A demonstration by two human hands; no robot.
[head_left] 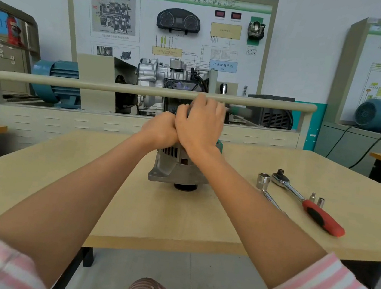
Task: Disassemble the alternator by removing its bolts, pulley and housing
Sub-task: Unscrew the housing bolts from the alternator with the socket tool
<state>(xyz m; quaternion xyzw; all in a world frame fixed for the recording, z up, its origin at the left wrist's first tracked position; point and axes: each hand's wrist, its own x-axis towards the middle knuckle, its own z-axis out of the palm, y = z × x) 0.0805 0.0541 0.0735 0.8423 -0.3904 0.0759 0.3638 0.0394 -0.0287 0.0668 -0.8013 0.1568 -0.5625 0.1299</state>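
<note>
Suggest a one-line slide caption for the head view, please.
Both hands, left and right, work atop the alternator; ratchet lies beside.

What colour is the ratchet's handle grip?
Red with a black inset, on the ratchet lying right of the alternator; head view.

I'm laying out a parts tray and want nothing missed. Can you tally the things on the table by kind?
Alternator: 1, both hands on its top
Ratchet wrench with red handle: 1
Loose sockets: 3, one large, two small
Plain metal bar beside the large socket: 1
Total: 6
</note>
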